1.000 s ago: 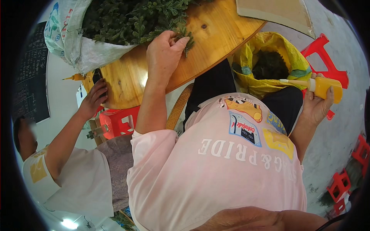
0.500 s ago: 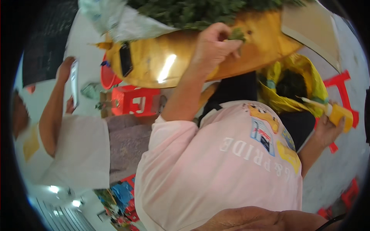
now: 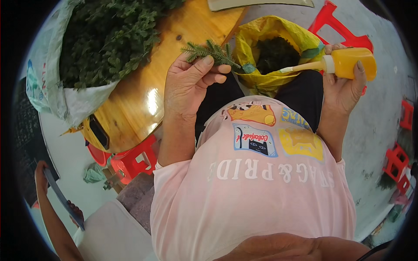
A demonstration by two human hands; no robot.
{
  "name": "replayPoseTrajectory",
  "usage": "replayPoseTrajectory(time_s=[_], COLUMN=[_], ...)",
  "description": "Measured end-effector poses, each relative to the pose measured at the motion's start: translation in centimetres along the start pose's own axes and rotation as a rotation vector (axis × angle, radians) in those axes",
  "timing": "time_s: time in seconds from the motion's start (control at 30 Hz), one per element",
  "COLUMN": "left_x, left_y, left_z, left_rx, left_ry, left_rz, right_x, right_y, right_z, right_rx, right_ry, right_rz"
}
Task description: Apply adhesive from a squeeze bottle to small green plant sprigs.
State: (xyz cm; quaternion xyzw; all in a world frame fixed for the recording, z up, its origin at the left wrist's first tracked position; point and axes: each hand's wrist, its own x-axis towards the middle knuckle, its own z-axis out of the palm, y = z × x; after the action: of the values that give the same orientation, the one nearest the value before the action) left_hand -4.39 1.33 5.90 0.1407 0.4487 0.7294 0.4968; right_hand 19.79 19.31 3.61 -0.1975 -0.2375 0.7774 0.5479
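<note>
Pinched between the thumb and fingers of my left hand (image 3: 187, 85) is a small green fir-like sprig (image 3: 211, 51), its stem pointing right. My right hand (image 3: 342, 93) grips a yellow squeeze bottle (image 3: 353, 64) lying on its side in the fingers. The bottle's long nozzle (image 3: 305, 66) points left towards the sprig, with a gap between them; its tip looks white. Below and behind the nozzle is an open yellow woven sack (image 3: 248, 37) holding dark green pieces (image 3: 278, 54). Left of my left hand, leafy green sprigs (image 3: 113, 39) fill a whitish sack (image 3: 80, 102) on the wooden table.
The round wooden table (image 3: 126, 117) carries a black phone-like object (image 3: 99, 132) near its edge. Red plastic stools stand at the left (image 3: 130, 161) and far right (image 3: 342, 26). At lower left another person's arm (image 3: 56, 217) holds a flat grey object (image 3: 63, 198).
My left hand has drawn back from over the table with the sprig. My right hand has lifted the bottle and brought it inward, nozzle nearer the sprig. The view has turned right.
</note>
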Motion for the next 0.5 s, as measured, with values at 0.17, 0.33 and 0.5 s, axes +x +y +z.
replayPoseTrajectory(time_s=[0.17, 0.33, 0.5], left_x=[0.2, 0.2, 0.0], left_y=[-0.9, -2.1, -3.3], left_z=[1.5, 2.9, 4.4], left_rx=[-0.006, -0.064, -0.102], left_ry=[-0.002, -0.041, -0.030], left_rz=[-0.041, -0.064, -0.122], right_x=[0.7, 0.8, 0.3], right_y=[-0.8, -0.4, 0.3], right_z=[0.3, 2.1, 3.4], right_rx=[0.127, 0.099, 0.061], right_ry=[-0.165, -0.184, -0.233], right_rz=[0.046, -0.050, -0.045])
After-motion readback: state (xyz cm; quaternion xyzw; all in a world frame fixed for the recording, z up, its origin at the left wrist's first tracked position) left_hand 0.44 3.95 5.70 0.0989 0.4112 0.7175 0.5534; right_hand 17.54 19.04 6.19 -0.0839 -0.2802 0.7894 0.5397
